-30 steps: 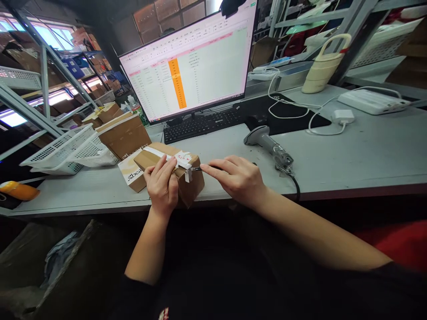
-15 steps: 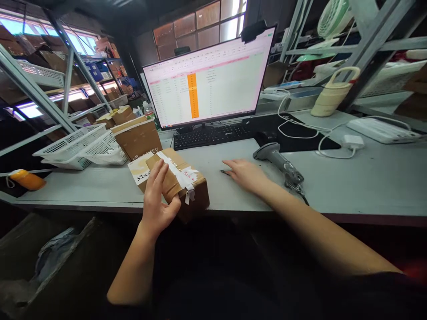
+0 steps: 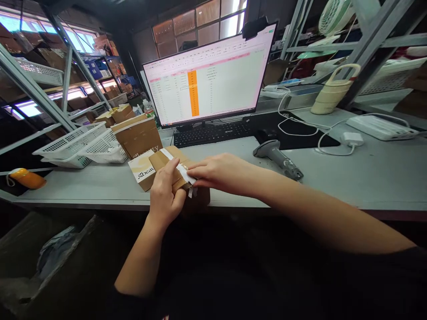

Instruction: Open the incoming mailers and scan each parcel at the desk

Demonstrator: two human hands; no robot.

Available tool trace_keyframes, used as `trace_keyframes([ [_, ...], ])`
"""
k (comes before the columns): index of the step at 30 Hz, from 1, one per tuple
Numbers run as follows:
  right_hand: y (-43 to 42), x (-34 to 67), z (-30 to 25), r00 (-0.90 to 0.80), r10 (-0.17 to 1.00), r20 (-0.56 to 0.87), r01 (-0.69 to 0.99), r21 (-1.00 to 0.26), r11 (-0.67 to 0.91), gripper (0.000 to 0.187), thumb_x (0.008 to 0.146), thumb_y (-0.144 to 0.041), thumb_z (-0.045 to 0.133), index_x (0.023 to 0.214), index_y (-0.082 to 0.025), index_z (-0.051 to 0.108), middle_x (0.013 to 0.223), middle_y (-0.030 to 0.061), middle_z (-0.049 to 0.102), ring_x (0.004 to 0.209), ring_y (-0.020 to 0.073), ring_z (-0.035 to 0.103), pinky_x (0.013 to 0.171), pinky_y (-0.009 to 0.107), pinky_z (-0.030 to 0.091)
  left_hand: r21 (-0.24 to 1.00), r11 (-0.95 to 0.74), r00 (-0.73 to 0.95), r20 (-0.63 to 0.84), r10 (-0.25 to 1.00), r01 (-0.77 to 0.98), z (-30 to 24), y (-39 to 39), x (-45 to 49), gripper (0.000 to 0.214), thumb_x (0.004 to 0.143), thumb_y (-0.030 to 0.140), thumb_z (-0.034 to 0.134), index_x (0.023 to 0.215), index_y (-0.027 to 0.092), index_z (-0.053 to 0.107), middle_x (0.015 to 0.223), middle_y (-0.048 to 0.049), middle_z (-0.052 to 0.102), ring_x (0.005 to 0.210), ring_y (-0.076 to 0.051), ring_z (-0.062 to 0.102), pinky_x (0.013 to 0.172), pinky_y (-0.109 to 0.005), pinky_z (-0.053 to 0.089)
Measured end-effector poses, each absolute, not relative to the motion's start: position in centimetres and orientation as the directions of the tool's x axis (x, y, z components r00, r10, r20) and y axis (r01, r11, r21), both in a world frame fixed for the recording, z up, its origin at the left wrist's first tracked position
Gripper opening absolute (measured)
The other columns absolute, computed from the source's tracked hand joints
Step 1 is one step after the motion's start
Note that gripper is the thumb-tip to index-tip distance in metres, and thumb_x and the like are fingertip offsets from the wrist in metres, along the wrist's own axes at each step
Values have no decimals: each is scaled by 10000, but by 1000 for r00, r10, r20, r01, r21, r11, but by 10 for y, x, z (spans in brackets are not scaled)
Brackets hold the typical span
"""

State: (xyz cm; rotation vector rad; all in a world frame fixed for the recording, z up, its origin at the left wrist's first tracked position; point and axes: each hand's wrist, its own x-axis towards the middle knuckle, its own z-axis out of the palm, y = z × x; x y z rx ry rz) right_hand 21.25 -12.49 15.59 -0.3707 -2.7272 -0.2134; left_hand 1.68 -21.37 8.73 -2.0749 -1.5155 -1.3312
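A small brown cardboard box sealed with a strip of white tape lies near the front edge of the grey table. My left hand wraps round the box's near end, thumb on top. My right hand reaches in from the right and rests on the box's top, its fingers stretched out with the tips on the tape. Nothing shows in the right hand. A cream printed box lies against the brown box's left side.
Behind stand a lit monitor and a black keyboard. A grey barcode scanner lies to the right. White baskets and another carton sit at left, an orange object far left, white cables and chargers at right.
My right hand drew back to the table with a small dark tool and came back to the box top without it. My left hand tightened round the box's near end. The view tilted up.
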Motion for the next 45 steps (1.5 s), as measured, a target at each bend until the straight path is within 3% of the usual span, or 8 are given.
trace_keyframes([
  [5, -132, 204, 177, -961, 200, 193, 235, 180, 955, 175, 943, -300, 607, 1000, -170, 709, 919, 58, 745, 720, 163, 655, 593, 265, 352, 290, -442, 44, 795, 606, 849, 83, -212, 15, 725, 777, 119, 465, 1493, 206, 394, 1492, -111, 501, 1369, -278, 481, 1145, -466, 407],
  [9, -117, 198, 171, -919, 295, 262, 350, 193, 917, 209, 950, -219, 540, 1029, -168, 727, 898, 69, 725, 686, 146, 618, 580, 266, 298, 263, -483, 70, 820, 568, 835, 79, -213, 14, 691, 782, 110, 435, 1467, 204, 443, 1481, -101, 519, 1366, -265, 489, 1152, -467, 403],
  [16, -122, 198, 176, -864, 459, 207, 481, 67, 874, 284, 945, -378, 541, 975, -194, 756, 899, 71, 721, 758, 182, 642, 615, 271, 349, 242, -434, 57, 819, 571, 868, 81, -205, 21, 684, 780, 141, 438, 1463, 174, 437, 1431, -116, 565, 1303, -274, 543, 1080, -445, 465],
  [25, -130, 181, 187, -839, 545, 5, 538, 164, 827, 266, 826, -268, 649, 1045, -131, 708, 868, 112, 740, 734, 231, 689, 564, 291, 379, 228, -442, 64, 829, 555, 868, 84, -194, 39, 650, 827, 148, 461, 1475, 159, 412, 1422, -120, 575, 1312, -274, 527, 1109, -438, 420],
  [32, -123, 187, 185, -841, 525, 131, 537, 92, 838, 517, 890, -172, 546, 1406, -199, 556, 1072, 95, 755, 852, 228, 716, 651, 286, 434, 168, -502, 104, 877, 469, 848, 77, -192, 34, 609, 871, 149, 414, 1479, 122, 405, 1447, -172, 541, 1363, -280, 491, 1117, -458, 416],
  [36, -117, 194, 178, -822, 541, 177, 549, -5, 836, 475, 929, -178, 502, 1380, -291, 600, 1161, 42, 742, 928, 230, 713, 722, 302, 467, 168, -571, 92, 912, 399, 804, 68, -191, 29, 579, 928, 151, 402, 1506, 172, 377, 1479, -172, 507, 1377, -280, 482, 1119, -478, 417],
  [41, -113, 195, 158, -777, 534, 332, 532, -107, 840, 450, 970, -183, 463, 1402, -238, 575, 1206, 58, 726, 1025, 224, 698, 811, 299, 482, 263, -668, -56, 948, 315, 696, 53, -190, 26, 609, 952, 145, 450, 1538, 258, 329, 1548, -148, 429, 1388, -283, 473, 1114, -499, 421],
  [45, -113, 196, 152, -756, 554, 349, 526, -180, 831, 407, 992, -203, 425, 1352, -228, 614, 1170, 68, 737, 992, 217, 707, 814, 286, 490, 200, -659, 47, 941, 336, 725, 63, -190, 22, 490, 953, 144, 441, 1427, 256, 497, 1354, -104, 633, 1334, -273, 533, 1086, -492, 411],
])
